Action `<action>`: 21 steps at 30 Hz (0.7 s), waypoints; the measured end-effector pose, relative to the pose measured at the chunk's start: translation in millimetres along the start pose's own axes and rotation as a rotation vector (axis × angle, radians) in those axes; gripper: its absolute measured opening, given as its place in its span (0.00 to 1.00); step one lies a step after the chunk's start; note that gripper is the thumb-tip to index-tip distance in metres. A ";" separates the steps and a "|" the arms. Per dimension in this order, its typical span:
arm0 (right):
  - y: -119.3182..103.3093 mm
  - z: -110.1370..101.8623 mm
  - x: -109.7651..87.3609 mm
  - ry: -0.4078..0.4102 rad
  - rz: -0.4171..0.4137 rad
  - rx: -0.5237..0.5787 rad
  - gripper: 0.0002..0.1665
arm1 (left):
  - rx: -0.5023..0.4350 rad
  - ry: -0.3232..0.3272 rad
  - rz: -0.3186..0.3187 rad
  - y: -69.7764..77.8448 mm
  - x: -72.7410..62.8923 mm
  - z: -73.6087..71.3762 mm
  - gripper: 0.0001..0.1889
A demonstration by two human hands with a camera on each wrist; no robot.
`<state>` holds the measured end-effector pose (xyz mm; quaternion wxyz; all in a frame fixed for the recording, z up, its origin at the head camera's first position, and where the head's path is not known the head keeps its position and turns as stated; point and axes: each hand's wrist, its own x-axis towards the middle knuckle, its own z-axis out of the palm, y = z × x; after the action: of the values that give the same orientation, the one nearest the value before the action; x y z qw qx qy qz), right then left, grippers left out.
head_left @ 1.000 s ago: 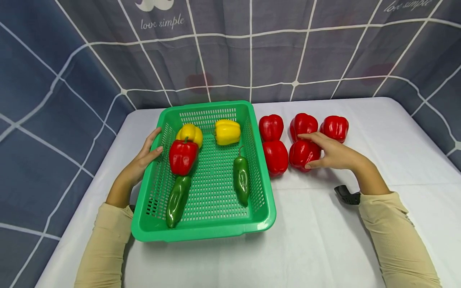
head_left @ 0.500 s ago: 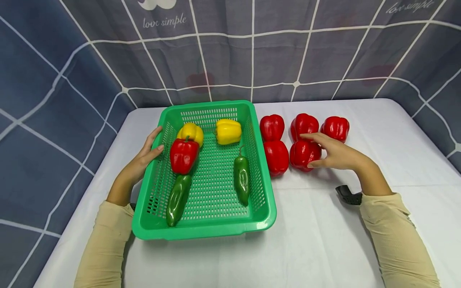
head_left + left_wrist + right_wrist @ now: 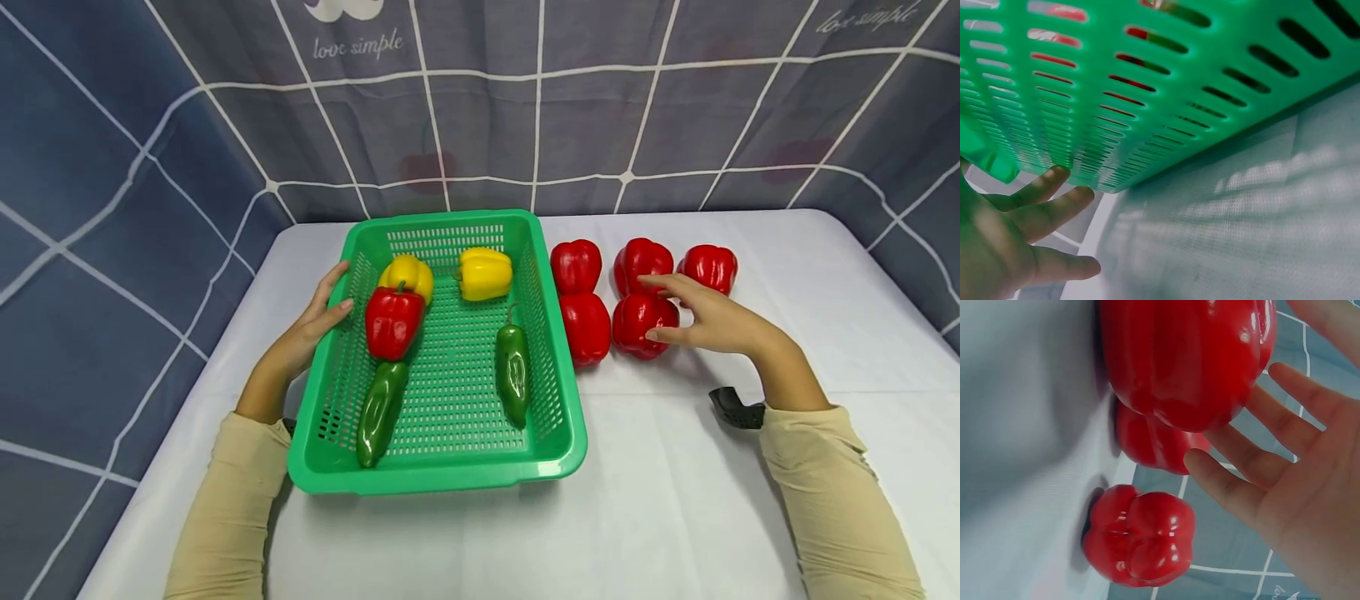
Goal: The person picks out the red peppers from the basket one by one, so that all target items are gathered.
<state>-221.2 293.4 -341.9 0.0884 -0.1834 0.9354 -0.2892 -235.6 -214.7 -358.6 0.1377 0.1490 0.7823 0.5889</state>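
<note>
My left hand [image 3: 302,337] rests on the left rim of a green plastic basket [image 3: 442,477]; in the left wrist view several straight fingers [image 3: 1054,212] extend beside its slotted outer wall. Inside the basket lie a red bell pepper [image 3: 393,323], two yellow bell peppers [image 3: 485,275], one partly hidden behind the red one, and two long green peppers [image 3: 512,375]. To the right, my right hand [image 3: 723,321] spreads loosely around the near side of a red bell pepper [image 3: 643,325] on the table. The right wrist view shows extended fingers [image 3: 1229,487] beside a large red pepper [image 3: 1179,362].
More red bell peppers stand on the white tablecloth [image 3: 637,500]: two beside the basket's right wall, including a near one [image 3: 585,331], and two farther back, including one at far right [image 3: 708,268]. A grey checked curtain [image 3: 480,117] rises behind the table and along the sides.
The whole head view has shifted slightly, so everything appears a little farther right. My right hand has eased slightly right relative to the red bell pepper. My left hand stays at the basket rim.
</note>
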 end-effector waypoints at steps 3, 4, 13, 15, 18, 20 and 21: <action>-3.8 -3.2 3.0 0.012 0.007 -0.003 0.46 | 0.000 0.009 0.012 -0.4 -0.6 0.2 0.33; -5.6 -4.3 4.2 0.017 0.007 -0.007 0.46 | -0.002 0.009 0.016 -0.6 -0.5 0.4 0.33; -29.1 -6.7 26.6 0.023 -0.057 -0.037 0.45 | -0.020 0.007 0.029 -2.3 -0.4 0.6 0.33; -34.7 -7.1 32.8 0.024 -0.081 -0.051 0.44 | -0.009 0.014 0.031 -1.7 -0.9 0.0 0.33; -42.6 -7.4 41.0 0.031 -0.116 -0.074 0.44 | -0.001 0.018 0.027 -0.7 -1.7 -0.6 0.33; -47.8 -7.4 45.4 0.024 -0.133 -0.080 0.44 | 0.002 0.017 0.025 -0.7 -1.6 -0.5 0.33; -50.5 -7.4 47.5 0.019 -0.137 -0.085 0.43 | -0.003 0.013 0.025 -0.8 -1.7 -0.1 0.33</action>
<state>-252.0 239.8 -309.7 0.0515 -0.2481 0.9328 -0.2563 -234.2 -215.7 -359.3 0.1257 0.1546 0.7804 0.5927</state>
